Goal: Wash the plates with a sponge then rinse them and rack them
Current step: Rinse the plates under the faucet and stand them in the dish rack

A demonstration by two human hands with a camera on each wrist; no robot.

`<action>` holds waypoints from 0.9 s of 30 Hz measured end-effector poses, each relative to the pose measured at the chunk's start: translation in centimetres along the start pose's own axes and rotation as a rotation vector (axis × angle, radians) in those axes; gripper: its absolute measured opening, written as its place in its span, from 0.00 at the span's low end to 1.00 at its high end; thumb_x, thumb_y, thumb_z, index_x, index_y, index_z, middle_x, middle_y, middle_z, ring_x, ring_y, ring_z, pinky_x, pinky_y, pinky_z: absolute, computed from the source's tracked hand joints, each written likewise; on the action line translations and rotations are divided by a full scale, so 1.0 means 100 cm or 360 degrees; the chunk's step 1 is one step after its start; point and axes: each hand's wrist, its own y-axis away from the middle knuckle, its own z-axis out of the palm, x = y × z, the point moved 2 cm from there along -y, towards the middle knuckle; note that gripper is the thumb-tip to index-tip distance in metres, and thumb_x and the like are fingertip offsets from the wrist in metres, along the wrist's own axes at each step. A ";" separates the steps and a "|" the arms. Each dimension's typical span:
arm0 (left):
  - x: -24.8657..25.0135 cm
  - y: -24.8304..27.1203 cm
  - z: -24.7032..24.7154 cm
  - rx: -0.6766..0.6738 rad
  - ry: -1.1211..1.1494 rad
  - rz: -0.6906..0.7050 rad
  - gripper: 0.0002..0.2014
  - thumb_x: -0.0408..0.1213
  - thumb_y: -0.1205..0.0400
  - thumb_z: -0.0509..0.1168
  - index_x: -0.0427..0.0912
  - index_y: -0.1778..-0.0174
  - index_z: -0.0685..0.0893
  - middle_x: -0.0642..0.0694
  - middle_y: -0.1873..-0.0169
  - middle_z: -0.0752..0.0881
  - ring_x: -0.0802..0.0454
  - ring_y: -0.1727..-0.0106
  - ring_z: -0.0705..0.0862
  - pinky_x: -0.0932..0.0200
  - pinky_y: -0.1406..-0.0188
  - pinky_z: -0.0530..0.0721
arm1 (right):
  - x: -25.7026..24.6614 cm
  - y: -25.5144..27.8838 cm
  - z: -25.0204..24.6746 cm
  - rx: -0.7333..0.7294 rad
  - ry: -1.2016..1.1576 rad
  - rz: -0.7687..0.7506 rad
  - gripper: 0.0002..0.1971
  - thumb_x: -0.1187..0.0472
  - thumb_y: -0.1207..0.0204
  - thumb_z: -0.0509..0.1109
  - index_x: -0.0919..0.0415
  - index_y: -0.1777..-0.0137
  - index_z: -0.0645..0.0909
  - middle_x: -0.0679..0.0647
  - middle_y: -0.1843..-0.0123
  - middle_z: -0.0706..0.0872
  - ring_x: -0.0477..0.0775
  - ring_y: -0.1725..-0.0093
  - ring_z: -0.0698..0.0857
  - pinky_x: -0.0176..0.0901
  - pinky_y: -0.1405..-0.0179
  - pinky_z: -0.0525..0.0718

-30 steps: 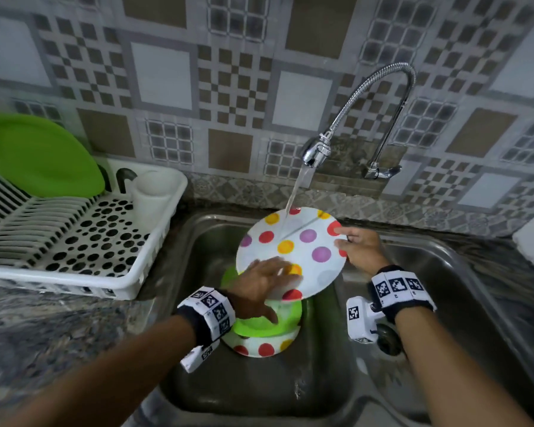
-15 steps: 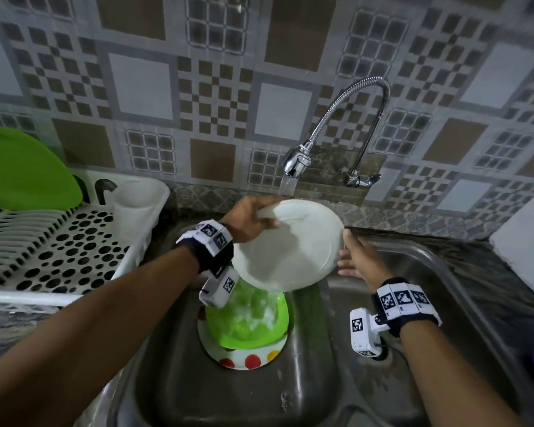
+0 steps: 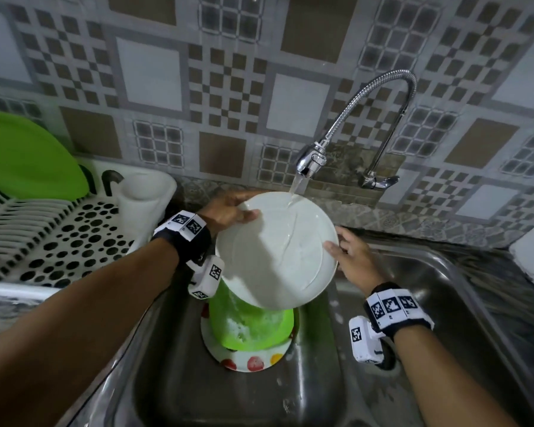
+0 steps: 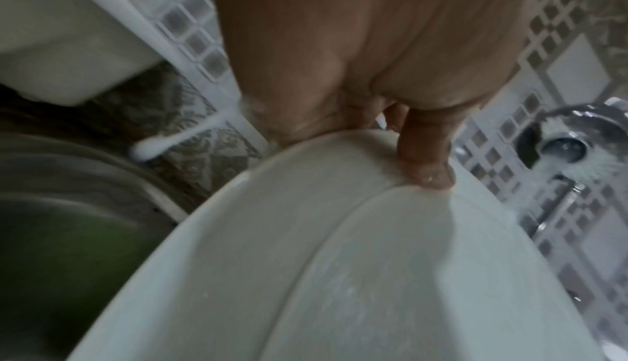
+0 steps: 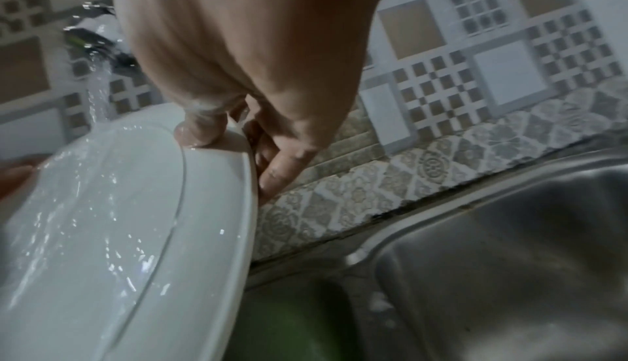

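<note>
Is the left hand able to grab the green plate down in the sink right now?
Probably not: the left hand is busy gripping the white plate, which is held right over the green plate.

Both forearms reach forward, each wrist wearing a black band with white square markers. The left hand [image 3: 228, 211] grips the round white plate [image 3: 278, 251] at its upper left rim, thumb on top. The right hand [image 3: 352, 257] pinches the right rim, thumb on the face, fingers behind.
</note>
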 end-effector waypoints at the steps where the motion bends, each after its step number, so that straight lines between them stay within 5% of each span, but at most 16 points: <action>1: -0.002 0.004 -0.008 0.0057 -0.0051 -0.0017 0.22 0.31 0.25 0.72 0.51 0.35 0.82 0.61 0.52 0.89 0.66 0.55 0.87 0.71 0.58 0.83 | -0.005 -0.003 0.008 -0.0022 -0.0005 -0.0037 0.24 0.65 0.22 0.69 0.60 0.26 0.71 0.58 0.43 0.85 0.53 0.48 0.85 0.25 0.63 0.84; 6: -0.022 0.016 -0.038 0.0358 -0.0445 -0.0158 0.21 0.34 0.20 0.68 0.50 0.31 0.79 0.56 0.47 0.81 0.59 0.47 0.80 0.66 0.49 0.75 | -0.028 -0.020 0.045 -0.0183 -0.0007 -0.0217 0.29 0.68 0.24 0.70 0.54 0.24 0.69 0.46 0.49 0.88 0.40 0.54 0.88 0.40 0.50 0.86; 10: -0.033 0.021 -0.052 0.0581 -0.0601 -0.0276 0.19 0.36 0.18 0.63 0.47 0.30 0.77 0.49 0.48 0.81 0.53 0.48 0.79 0.70 0.57 0.70 | -0.050 -0.032 0.066 -0.0311 0.0093 -0.0348 0.26 0.67 0.24 0.70 0.58 0.25 0.71 0.47 0.30 0.77 0.42 0.34 0.80 0.32 0.32 0.75; 12: -0.036 0.023 -0.058 0.0631 -0.0665 -0.0318 0.18 0.36 0.17 0.62 0.45 0.30 0.77 0.48 0.48 0.82 0.53 0.49 0.78 0.68 0.57 0.69 | -0.058 -0.035 0.072 -0.0359 0.0118 -0.0358 0.24 0.66 0.24 0.70 0.58 0.28 0.74 0.41 0.31 0.74 0.38 0.32 0.76 0.22 0.36 0.73; 14: -0.039 0.025 -0.059 0.0624 -0.0674 -0.0341 0.19 0.40 0.18 0.62 0.49 0.29 0.76 0.47 0.44 0.84 0.49 0.45 0.81 0.64 0.51 0.71 | -0.062 -0.040 0.078 -0.0353 0.0019 -0.0305 0.22 0.66 0.24 0.71 0.59 0.29 0.76 0.41 0.33 0.76 0.37 0.37 0.79 0.23 0.41 0.77; 17: -0.042 0.028 -0.047 0.0527 -0.0634 -0.0368 0.23 0.43 0.21 0.66 0.55 0.28 0.73 0.47 0.38 0.84 0.48 0.41 0.83 0.59 0.45 0.78 | -0.066 -0.046 0.082 -0.0248 0.0013 -0.0270 0.21 0.65 0.23 0.70 0.59 0.30 0.76 0.46 0.29 0.77 0.41 0.37 0.81 0.36 0.34 0.78; 21: -0.036 0.045 -0.013 0.0369 -0.0624 -0.0252 0.30 0.41 0.24 0.73 0.46 0.26 0.73 0.49 0.32 0.76 0.55 0.32 0.74 0.68 0.42 0.73 | -0.060 -0.048 0.077 -0.0062 0.0094 -0.0289 0.16 0.64 0.22 0.68 0.61 0.35 0.81 0.49 0.33 0.81 0.46 0.38 0.82 0.40 0.35 0.79; 24: -0.030 0.054 0.028 0.0012 -0.0835 -0.0073 0.43 0.55 0.33 0.77 0.48 0.24 0.68 0.51 0.29 0.71 0.54 0.27 0.69 0.63 0.31 0.69 | -0.045 -0.048 0.067 0.0146 -0.0006 -0.0152 0.12 0.64 0.23 0.68 0.60 0.40 0.83 0.55 0.38 0.86 0.52 0.42 0.85 0.48 0.39 0.84; 27: -0.040 0.050 0.061 -0.0306 -0.1502 0.0149 0.56 0.76 0.41 0.62 0.51 0.20 0.54 0.50 0.20 0.63 0.51 0.18 0.57 0.51 0.19 0.61 | -0.033 -0.043 0.049 0.0230 -0.0098 0.0002 0.12 0.65 0.23 0.68 0.59 0.40 0.83 0.55 0.40 0.86 0.57 0.42 0.85 0.55 0.37 0.83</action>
